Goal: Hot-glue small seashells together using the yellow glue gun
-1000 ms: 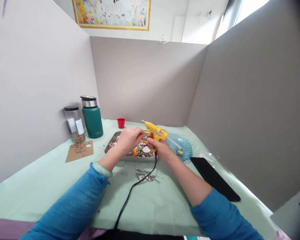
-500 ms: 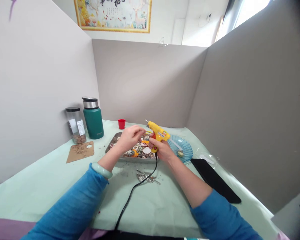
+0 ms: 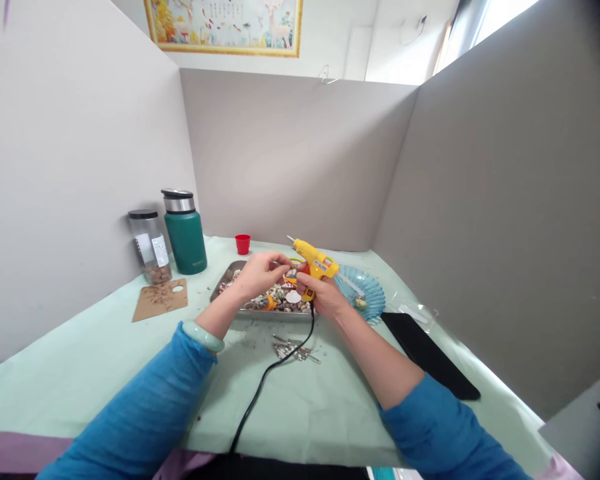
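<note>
My right hand (image 3: 324, 297) grips the handle of a yellow glue gun (image 3: 314, 260), whose nozzle points up and to the left and whose black cord (image 3: 265, 383) runs toward me. My left hand (image 3: 261, 272) hovers just left of the gun with its fingertips pinched on something small that I cannot make out. Both hands are above a metal tray (image 3: 225, 280) filled with several small shells and beads.
A green flask (image 3: 185, 233) and a clear jar (image 3: 151, 248) stand at the left by a brown card (image 3: 161, 299). A red cup (image 3: 243, 244) sits at the back. A blue glass dish (image 3: 367, 293), a black flat object (image 3: 430, 357) and loose metal clips (image 3: 294, 351) lie nearby.
The hands and glue gun have hardly moved. My left fingertips have drawn a little closer to the gun's nozzle side.
</note>
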A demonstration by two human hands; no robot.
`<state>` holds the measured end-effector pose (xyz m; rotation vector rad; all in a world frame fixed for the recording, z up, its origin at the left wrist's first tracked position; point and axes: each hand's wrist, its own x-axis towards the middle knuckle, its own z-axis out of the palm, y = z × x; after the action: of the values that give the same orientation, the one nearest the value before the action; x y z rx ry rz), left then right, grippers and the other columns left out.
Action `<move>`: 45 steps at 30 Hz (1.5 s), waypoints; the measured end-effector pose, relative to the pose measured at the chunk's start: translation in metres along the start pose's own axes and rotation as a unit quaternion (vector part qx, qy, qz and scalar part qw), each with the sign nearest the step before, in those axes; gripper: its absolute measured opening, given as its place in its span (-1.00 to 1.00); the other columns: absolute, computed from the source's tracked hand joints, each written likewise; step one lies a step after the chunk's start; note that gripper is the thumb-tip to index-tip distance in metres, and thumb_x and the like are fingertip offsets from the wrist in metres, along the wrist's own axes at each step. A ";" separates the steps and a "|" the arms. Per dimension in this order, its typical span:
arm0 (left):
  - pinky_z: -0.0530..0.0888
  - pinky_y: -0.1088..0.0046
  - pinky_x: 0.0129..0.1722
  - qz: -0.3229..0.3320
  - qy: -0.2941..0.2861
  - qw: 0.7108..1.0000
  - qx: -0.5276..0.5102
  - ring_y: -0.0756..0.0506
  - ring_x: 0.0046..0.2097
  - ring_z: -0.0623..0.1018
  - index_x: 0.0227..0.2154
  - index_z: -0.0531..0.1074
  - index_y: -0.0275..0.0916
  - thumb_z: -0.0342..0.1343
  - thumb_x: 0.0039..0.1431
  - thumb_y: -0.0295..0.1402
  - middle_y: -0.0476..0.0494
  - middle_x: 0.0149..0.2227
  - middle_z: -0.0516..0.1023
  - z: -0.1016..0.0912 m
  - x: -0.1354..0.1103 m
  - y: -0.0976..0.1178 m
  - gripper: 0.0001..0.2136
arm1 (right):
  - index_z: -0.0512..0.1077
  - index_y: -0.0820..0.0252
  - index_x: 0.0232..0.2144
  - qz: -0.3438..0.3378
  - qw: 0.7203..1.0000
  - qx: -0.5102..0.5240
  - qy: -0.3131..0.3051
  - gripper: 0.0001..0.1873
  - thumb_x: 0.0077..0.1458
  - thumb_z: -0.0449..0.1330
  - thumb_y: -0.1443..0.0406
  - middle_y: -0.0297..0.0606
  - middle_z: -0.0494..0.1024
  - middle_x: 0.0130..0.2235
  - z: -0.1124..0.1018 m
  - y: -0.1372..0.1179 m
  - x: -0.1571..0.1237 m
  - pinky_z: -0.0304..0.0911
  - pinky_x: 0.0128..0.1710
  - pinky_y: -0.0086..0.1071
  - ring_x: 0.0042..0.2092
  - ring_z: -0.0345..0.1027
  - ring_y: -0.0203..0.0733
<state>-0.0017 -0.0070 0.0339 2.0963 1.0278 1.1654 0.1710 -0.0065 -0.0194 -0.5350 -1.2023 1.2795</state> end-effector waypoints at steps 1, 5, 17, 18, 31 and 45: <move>0.46 0.49 -0.43 0.005 0.000 1.000 0.001 -0.03 -0.44 0.56 -0.35 0.53 -0.26 0.15 0.10 -0.32 -0.08 -0.47 0.58 0.000 0.001 -0.002 -0.87 | 0.41 0.16 -0.33 -0.001 1.000 0.000 -0.002 -0.64 -0.17 0.44 0.20 -0.49 0.35 -0.58 -0.001 0.001 0.000 0.12 -0.53 -0.45 -0.56 0.17 -0.39; 0.46 0.50 -0.43 0.007 -0.002 1.000 0.008 -0.02 -0.43 0.54 -0.37 0.52 -0.26 0.15 0.08 -0.37 -0.07 -0.48 0.57 -0.001 0.001 -0.004 -0.91 | 0.43 0.16 -0.33 -0.004 1.000 -0.015 -0.003 -0.64 -0.18 0.44 0.20 -0.49 0.35 -0.58 -0.002 0.002 0.001 0.13 -0.53 -0.45 -0.56 0.16 -0.39; 0.46 0.49 -0.47 -0.041 -0.023 0.994 -0.100 0.04 -0.51 0.49 -0.33 0.36 -0.26 0.13 0.06 -0.51 0.02 -0.45 0.47 0.001 -0.001 0.010 -0.90 | 0.44 0.14 -0.33 -0.017 0.998 -0.059 0.010 -0.65 -0.18 0.42 0.18 -0.49 0.35 -0.59 0.002 0.002 -0.001 0.07 -0.56 -0.45 -0.57 0.15 -0.39; 0.46 0.49 -0.47 -0.050 -0.029 0.993 -0.101 0.04 -0.51 0.50 -0.34 0.37 -0.26 0.13 0.08 -0.50 0.02 -0.47 0.47 0.000 -0.002 0.011 -0.92 | 0.44 0.14 -0.33 -0.016 0.998 -0.059 0.011 -0.64 -0.18 0.42 0.18 -0.49 0.35 -0.59 0.002 0.002 -0.001 0.07 -0.56 -0.45 -0.58 0.15 -0.39; 0.51 0.46 -0.41 -0.111 -0.058 0.978 -0.168 0.02 -0.46 0.54 -0.33 0.45 -0.29 0.18 0.17 -0.28 -0.07 -0.45 0.53 -0.005 -0.002 0.009 -0.84 | 0.43 0.16 -0.31 -0.012 0.999 -0.032 0.007 -0.66 -0.14 0.41 0.18 -0.49 0.34 -0.59 0.002 0.000 -0.002 0.05 -0.56 -0.45 -0.58 0.16 -0.38; 0.58 0.30 -0.23 -0.221 -0.061 0.874 -0.428 -0.05 -0.37 0.59 -0.41 0.48 -0.30 0.35 -0.01 -0.47 -0.14 -0.40 0.58 0.011 -0.004 0.005 -0.85 | 0.47 0.11 -0.36 -0.042 0.997 -0.051 0.034 -0.72 -0.19 0.41 0.25 -0.35 0.49 -0.40 0.005 0.001 -0.001 0.20 -0.48 -0.40 -0.45 0.27 -0.30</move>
<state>0.0081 -0.0141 0.0296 1.1387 0.6813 0.9747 0.1660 -0.0092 -0.0186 -0.5910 -1.2257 1.1246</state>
